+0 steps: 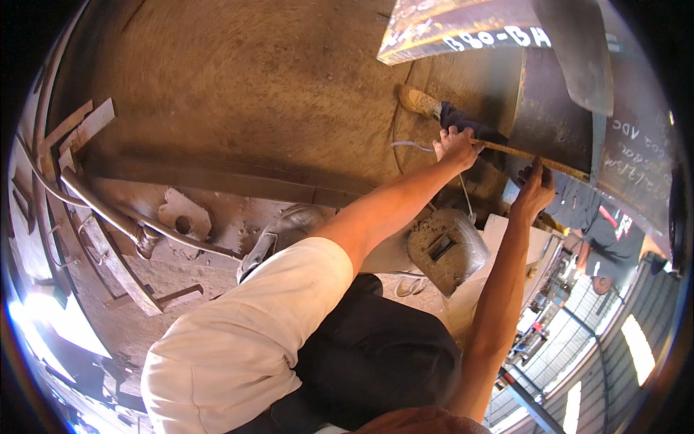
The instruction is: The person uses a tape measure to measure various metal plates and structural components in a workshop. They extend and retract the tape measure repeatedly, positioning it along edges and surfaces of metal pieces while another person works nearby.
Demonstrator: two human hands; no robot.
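A narrow yellowish strip [517,151], which looks like a tape measure blade, runs along the lower edge of a dark steel plate [549,108] with white chalk marks. Near the strip's left end, my left hand [457,148] is closed on it, fingers bent. My right hand [536,188] reaches up from below and pinches the strip farther right, its fingertips against the plate's edge. A thin cord hangs just below my left hand. Under my hands lies a dusty welding mask [448,248] with a dark rectangular window.
A tan boot [419,101] and dark trouser leg stand beyond my left hand. A marked steel beam [463,32] juts in at the top. Steel strips [108,239] and a hose [105,210] lie at left, near a holed plate [183,217]. Another person [607,242] is at right.
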